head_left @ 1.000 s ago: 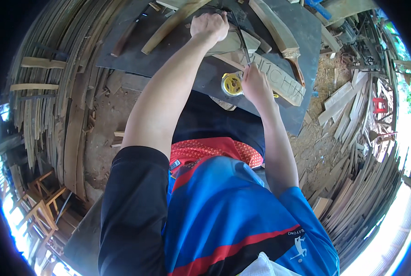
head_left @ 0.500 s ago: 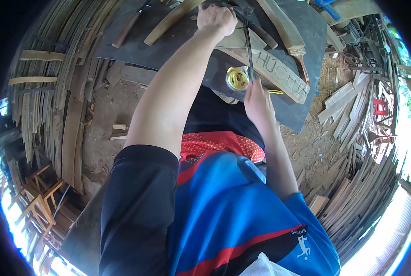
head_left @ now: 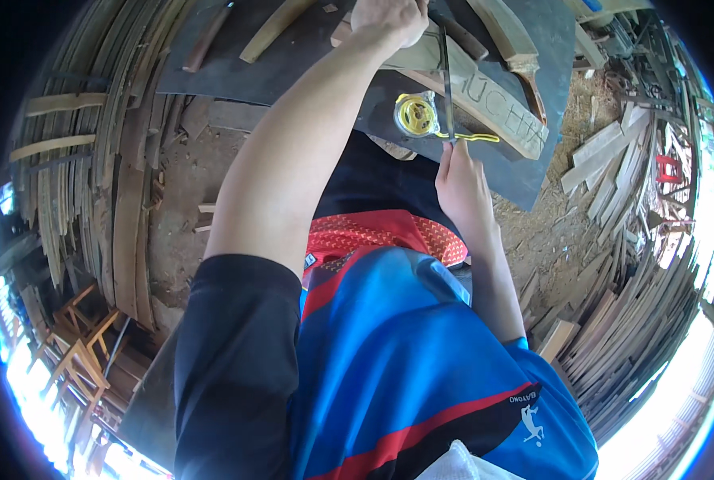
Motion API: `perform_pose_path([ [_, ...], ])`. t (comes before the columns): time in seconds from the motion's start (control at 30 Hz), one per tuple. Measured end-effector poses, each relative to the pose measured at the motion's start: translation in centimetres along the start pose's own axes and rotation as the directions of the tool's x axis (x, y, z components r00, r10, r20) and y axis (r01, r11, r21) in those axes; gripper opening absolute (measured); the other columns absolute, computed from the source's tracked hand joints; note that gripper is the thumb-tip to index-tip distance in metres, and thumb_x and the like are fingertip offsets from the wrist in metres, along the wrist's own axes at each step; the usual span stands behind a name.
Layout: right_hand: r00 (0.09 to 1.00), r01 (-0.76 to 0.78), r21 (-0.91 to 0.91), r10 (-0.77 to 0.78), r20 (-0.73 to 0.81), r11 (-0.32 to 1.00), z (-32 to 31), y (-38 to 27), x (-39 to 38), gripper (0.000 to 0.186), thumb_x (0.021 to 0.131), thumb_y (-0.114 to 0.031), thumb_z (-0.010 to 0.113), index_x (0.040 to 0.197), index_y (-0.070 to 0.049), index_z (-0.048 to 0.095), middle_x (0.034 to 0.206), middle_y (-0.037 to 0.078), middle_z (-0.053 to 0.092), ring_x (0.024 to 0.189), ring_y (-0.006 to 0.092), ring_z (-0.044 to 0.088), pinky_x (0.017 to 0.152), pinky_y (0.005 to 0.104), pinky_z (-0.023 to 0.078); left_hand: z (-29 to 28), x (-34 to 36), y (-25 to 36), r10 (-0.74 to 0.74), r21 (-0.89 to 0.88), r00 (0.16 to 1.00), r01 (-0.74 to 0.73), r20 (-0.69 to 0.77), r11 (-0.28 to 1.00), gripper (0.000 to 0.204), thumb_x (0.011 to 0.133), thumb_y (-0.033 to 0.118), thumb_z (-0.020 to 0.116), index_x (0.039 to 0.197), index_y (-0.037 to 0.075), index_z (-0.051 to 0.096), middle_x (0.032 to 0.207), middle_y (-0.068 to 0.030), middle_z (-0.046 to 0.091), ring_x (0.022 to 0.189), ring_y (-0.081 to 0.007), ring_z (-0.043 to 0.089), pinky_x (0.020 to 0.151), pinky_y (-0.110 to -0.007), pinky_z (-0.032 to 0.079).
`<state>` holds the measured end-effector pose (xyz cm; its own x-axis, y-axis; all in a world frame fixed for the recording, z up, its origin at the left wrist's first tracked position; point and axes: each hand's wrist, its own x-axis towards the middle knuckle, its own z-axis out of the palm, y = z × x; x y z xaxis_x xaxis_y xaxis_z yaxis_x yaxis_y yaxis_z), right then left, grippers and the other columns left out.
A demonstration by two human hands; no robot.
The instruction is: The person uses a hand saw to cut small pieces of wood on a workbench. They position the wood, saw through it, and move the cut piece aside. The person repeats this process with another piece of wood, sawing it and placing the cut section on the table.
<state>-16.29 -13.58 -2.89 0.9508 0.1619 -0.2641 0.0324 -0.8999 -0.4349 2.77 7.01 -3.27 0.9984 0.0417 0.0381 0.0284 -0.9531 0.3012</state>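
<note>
My right hand (head_left: pixel 462 178) is closed around the near end of a long, thin dark metal bar (head_left: pixel 447 84). The bar points away from me, over a pale board (head_left: pixel 417 54). Farther off, at the upper edge, my left hand (head_left: pixel 390 20) is closed above the board; its fingertips are hidden, so what it grips does not show. Just left of the bar lies a yellow tape measure (head_left: pixel 417 114), its yellow strip (head_left: pixel 478 138) sticking out to the right beneath the bar. A wooden piece with carved letters (head_left: pixel 505 120) slants to the right.
Curved wooden pieces (head_left: pixel 275 30) and a brown stick (head_left: pixel 209 38) lie on the dark tabletop (head_left: pixel 309 76). A thick wooden part (head_left: pixel 505 32) is at the far right. Stacked planks (head_left: pixel 93 176) line the left; more boards (head_left: pixel 629 320) and a red stool (head_left: pixel 667 170) are at right.
My right hand and the bar's near end have shifted right and slightly nearer, uncovering more of the tape strip. My left hand has moved farther toward the upper edge. The view has shifted slightly.
</note>
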Motion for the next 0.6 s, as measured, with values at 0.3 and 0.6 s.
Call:
perform_pose_path([
  [0.3, 0.992, 0.08, 0.029, -0.077, -0.097, 0.996, 0.1, -0.2, 3.5, 0.025, 0.104, -0.022, 0.044, 0.102, 0.002, 0.049, 0.076, 0.035, 0.064, 0.078, 0.054, 0.065, 0.071, 0.0609, 0.053, 0.5, -0.4, 0.8, -0.006, 0.058, 1.0, 0.006, 0.003, 0.998, 0.062, 0.107, 0.039, 0.029, 0.086, -0.001, 0.072, 0.09, -0.0197, 0.073, 0.093, -0.0347, 0.069, 0.112, -0.055, 0.038],
  [0.6, 0.959, 0.164, 0.049, -0.148, -0.24, 0.985, 0.7, 0.3, 6.8, 0.026, 0.104, -0.021, 0.043, 0.103, 0.003, 0.051, 0.075, 0.036, 0.063, 0.074, 0.0541, 0.064, 0.067, 0.0622, 0.052, 1.3, -1.4, 2.4, 0.042, 0.014, 0.999, -0.042, -0.022, 0.999, 0.065, 0.108, 0.039, 0.028, 0.085, -0.003, 0.072, 0.09, -0.0218, 0.072, 0.094, -0.0371, 0.068, 0.113, -0.054, 0.037],
])
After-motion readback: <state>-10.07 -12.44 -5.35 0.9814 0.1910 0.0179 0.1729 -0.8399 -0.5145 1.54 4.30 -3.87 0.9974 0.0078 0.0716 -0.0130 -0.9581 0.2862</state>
